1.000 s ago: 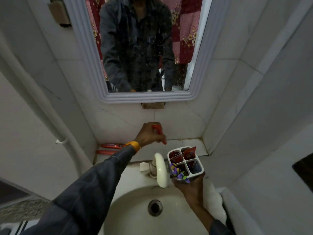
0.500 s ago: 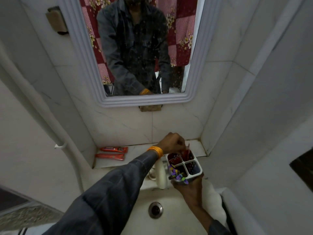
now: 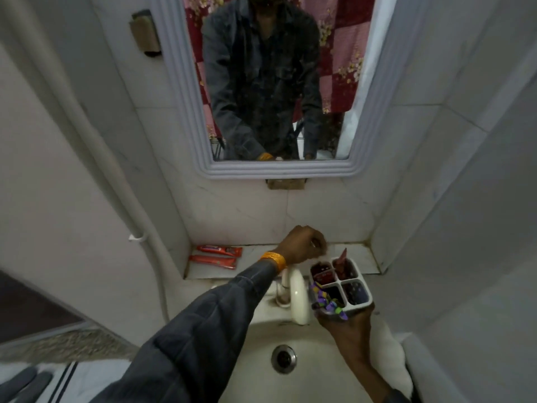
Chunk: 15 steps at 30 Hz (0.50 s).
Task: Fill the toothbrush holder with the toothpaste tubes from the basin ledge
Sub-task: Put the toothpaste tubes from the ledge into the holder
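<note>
My right hand (image 3: pixel 350 327) grips the white four-compartment toothbrush holder (image 3: pixel 368 295) from below, over the basin's back right. Red toothpaste tubes stand in its two rear compartments, and one tube (image 3: pixel 342 258) pokes up above the rim. A purple and yellow item (image 3: pixel 327 301) hangs out of the front left compartment. My left hand (image 3: pixel 303 244) hovers over the ledge just left of the holder, fingers curled with nothing in them. Two more red toothpaste tubes (image 3: pixel 219 251) (image 3: pixel 212 260) lie side by side at the ledge's left end.
The white tap (image 3: pixel 299 298) stands between my arms, directly left of the holder. Below it lies the basin with its drain (image 3: pixel 284 359). A framed mirror (image 3: pixel 279 170) hangs above the ledge (image 3: pixel 357 254). A white pipe (image 3: pixel 139 228) runs down the left wall; a tiled wall closes the right.
My left hand carried a red tube from the ledge to the holder, set it in a rear compartment and let go. It now sits slightly left of the holder, without a tube.
</note>
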{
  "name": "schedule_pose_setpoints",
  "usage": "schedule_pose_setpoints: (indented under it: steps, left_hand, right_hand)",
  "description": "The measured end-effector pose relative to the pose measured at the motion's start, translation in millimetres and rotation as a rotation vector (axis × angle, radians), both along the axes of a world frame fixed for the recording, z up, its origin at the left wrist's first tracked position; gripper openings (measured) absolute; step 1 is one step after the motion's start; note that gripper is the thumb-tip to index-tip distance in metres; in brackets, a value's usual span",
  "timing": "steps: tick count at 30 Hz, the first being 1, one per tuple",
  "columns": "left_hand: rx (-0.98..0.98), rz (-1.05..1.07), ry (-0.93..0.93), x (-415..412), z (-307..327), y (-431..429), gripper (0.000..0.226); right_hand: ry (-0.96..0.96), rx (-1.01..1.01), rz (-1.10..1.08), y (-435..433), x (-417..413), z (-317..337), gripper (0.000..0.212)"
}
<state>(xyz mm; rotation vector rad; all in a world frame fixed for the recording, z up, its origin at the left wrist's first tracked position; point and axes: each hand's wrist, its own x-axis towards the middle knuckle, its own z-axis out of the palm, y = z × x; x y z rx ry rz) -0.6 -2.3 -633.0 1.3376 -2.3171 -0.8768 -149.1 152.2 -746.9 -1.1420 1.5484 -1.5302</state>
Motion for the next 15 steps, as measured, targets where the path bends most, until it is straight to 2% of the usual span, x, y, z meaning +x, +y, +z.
schedule_pose_setpoints:
  steps: [2,4,8,11,15]
  left_hand:
    - [-0.047,0.202,-0.056,42.3,-16.8,-3.8,0.016]
    - [-0.06,0.392,-0.246,97.0,-44.0,-4.1,0.022]
    - [0.02,0.609,-0.456,190.7,-102.4,10.5,0.039]
    - [-0.026,0.611,-0.53,209.3,-117.2,23.5,0.039]
    - [-0.011,0.505,-0.562,194.6,-102.5,24.0,0.043]
  right_hand:
    - [-0.036,-0.027,0.021,-0.5,3.6,5.1,0.099]
    - [-0.039,-0.047,0.029,-1.8,6.3,5.5,0.104]
    - [-0.031,-0.015,0.02,1.4,0.7,-6.2,0.105]
    - [-0.003,0.026,0.051,2.5,-5.6,-18.9,0.11]
    - [-0.005,0.084,0.057,-0.8,-10.1,-26.1,0.11]
